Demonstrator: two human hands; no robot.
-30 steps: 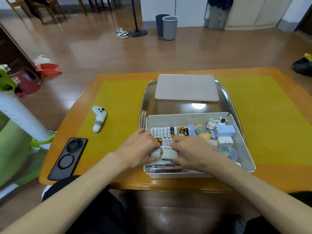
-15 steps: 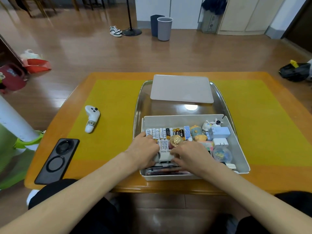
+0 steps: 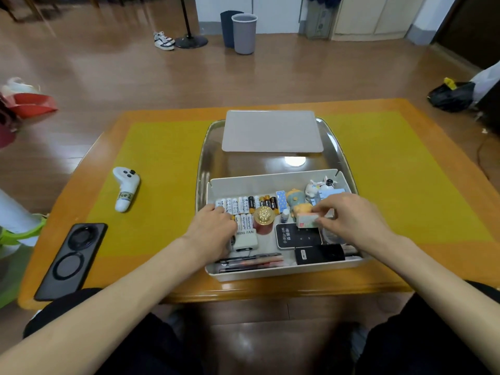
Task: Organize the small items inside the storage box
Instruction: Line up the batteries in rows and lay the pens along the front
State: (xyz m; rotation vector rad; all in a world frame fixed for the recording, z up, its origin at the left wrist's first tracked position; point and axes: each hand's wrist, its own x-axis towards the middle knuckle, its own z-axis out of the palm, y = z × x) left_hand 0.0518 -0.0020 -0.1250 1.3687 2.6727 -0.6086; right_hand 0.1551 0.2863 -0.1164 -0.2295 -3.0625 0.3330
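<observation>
A white storage box (image 3: 270, 178) sits near the table's front edge, on a metal tray (image 3: 208, 147). Inside lie rows of batteries (image 3: 243, 204), a white MINI FAN box (image 3: 245, 239), a gold-topped red item (image 3: 263, 216), a WiFi device (image 3: 297, 235), a black device (image 3: 319, 254), pens (image 3: 251, 262) and small figurines (image 3: 313, 189). My left hand (image 3: 213, 228) rests on the batteries at the box's left side, beside the MINI FAN box. My right hand (image 3: 351, 217) pinches a small pastel eraser-like block (image 3: 307, 221) at the right side.
The box lid (image 3: 272, 131) lies at the tray's far end. On the yellow mat (image 3: 162, 158) to the left lie a white controller (image 3: 125, 188) and a black phone (image 3: 71, 259). Bins (image 3: 243, 32) and shoes (image 3: 163, 40) stand on the floor beyond.
My right hand left the MINI FAN box, moved right and took hold of the small pastel block. My left hand stayed at the box's left side.
</observation>
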